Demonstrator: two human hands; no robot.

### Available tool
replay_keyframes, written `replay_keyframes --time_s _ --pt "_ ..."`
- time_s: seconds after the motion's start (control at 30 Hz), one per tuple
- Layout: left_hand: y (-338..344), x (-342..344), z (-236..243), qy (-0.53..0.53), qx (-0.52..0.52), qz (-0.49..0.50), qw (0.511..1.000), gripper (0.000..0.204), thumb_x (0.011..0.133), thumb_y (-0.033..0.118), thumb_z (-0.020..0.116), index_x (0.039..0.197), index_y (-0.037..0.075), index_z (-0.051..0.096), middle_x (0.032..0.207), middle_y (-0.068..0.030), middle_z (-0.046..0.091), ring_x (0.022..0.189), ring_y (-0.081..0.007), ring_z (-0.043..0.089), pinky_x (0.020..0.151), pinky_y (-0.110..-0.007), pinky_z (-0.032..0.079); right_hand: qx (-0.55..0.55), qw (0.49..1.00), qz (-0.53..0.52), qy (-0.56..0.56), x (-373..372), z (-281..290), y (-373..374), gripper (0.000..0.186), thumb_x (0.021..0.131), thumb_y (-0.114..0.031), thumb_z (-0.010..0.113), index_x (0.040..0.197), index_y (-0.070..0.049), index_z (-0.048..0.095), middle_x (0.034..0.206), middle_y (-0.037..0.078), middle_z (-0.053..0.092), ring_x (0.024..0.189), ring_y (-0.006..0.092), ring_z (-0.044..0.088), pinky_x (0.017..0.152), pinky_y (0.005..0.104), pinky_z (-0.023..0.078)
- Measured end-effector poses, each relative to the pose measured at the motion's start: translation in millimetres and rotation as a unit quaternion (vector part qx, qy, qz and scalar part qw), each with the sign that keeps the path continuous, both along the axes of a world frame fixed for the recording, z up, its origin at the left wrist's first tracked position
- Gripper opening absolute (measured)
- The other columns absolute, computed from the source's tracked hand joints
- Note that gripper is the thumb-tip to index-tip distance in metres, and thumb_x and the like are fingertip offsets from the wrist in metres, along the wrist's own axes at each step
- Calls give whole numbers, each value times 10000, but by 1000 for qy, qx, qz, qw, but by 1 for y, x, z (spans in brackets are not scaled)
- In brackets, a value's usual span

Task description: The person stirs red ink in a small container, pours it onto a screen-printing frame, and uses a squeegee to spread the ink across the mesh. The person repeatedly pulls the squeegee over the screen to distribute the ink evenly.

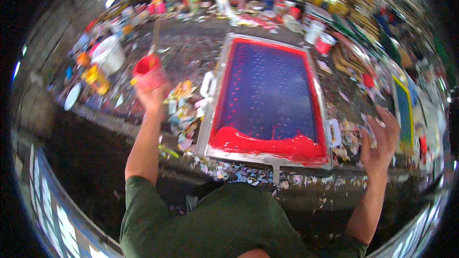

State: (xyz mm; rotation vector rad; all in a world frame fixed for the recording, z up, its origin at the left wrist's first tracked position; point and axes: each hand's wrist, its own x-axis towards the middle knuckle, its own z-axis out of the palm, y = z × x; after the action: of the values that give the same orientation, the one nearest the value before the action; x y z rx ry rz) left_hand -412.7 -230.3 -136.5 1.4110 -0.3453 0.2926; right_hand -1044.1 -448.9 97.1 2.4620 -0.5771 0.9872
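Note:
My left hand (152, 94) grips a small red paint pot (147, 73) on the left, over the dark table; a stick (156, 33) stands up out of it. Off to the right, my right hand (381, 138) is raised with its fingers apart and holds nothing. Between my hands lies a screen-printing frame (205, 136) with a metal border and dark blue mesh (277, 86). Thick red ink (272, 144) is pooled along its near end, and red smears run along the other edges. White handles (208, 84) are fixed at both sides of the frame.
On the left stand a white bucket (109, 56) and a yellow container (97, 79). Paint-stained rags (181, 114) lie beside the frame. Several tubs line the table's far side, with a red-and-white bucket (325, 44) at the far right. A yellow-edged frame (404, 114) leans at the right.

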Motion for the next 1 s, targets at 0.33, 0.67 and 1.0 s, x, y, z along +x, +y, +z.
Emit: replay_keyframes --time_s 0.33,0.67,1.0 --pt "27 98 -103 -7 95 108 990 1019 567 74 1049 1437 -45 531 1345 -174 669 1182 -341 701 1063 -479 584 72 994 -75 -35 -19 1 61 373 809 -48 863 1174 -75 792 1411 162 722 1281 406 672 1092 536 517" --pt "51 54 -70 8 228 222 948 1075 705 92 1035 1596 -79 459 1507 -242 603 1343 -342 639 1139 -479 538 118 991 -59 -27 -34 -27 63 345 805 -54 878 1136 -65 781 1390 148 732 1239 413 691 1054 530 550" --pt "95 -130 15 -68 -51 45 995 471 1014 -71 757 1465 -50 621 1382 -168 727 1165 -203 746 1021 -349 634 185 976 -26 -109 -131 -70 -20 360 851 -45 853 1202 -60 773 1403 161 713 1299 399 650 1116 527 509"
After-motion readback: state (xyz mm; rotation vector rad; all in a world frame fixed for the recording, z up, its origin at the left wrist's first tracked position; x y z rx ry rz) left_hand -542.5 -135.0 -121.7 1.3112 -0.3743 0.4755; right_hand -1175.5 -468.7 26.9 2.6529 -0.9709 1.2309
